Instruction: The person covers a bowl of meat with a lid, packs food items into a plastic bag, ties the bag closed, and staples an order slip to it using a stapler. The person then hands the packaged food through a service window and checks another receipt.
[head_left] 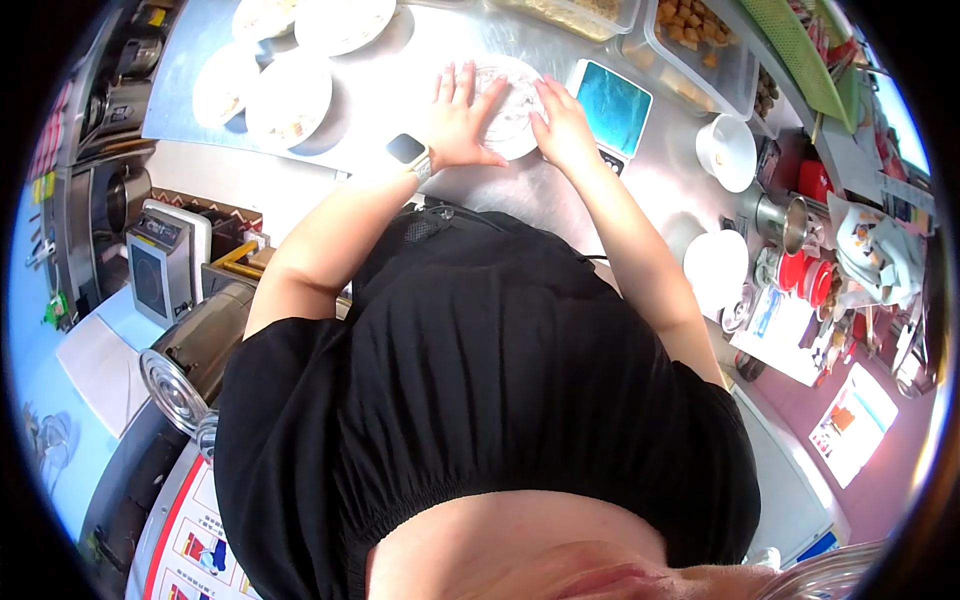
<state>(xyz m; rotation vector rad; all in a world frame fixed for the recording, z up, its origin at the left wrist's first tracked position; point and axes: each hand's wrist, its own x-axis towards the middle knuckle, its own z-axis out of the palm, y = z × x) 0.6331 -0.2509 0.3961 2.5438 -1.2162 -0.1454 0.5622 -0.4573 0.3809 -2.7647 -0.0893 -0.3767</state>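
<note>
A round white dish (513, 110) with a pale, wrinkled, glossy surface sits on the metal worktop; whether that surface is food or plastic film, I cannot tell. My left hand (462, 122), with a watch on its wrist, lies at the dish's left side with fingers spread, the index finger and thumb reaching its edge. On the opposite side my right hand (566, 128) touches the rim with its fingertips, fingers partly stretched and apart. Just right of that hand stands a kitchen scale (614, 100) with a shiny blue top.
Several white bowls (290, 98) with food stand at the upper left. Clear tubs (690, 60), one with brown cubes, line the upper right beside a green basket (800, 60). A white bowl (727, 153) is at the right. A metal pot (200, 340) stands lower left.
</note>
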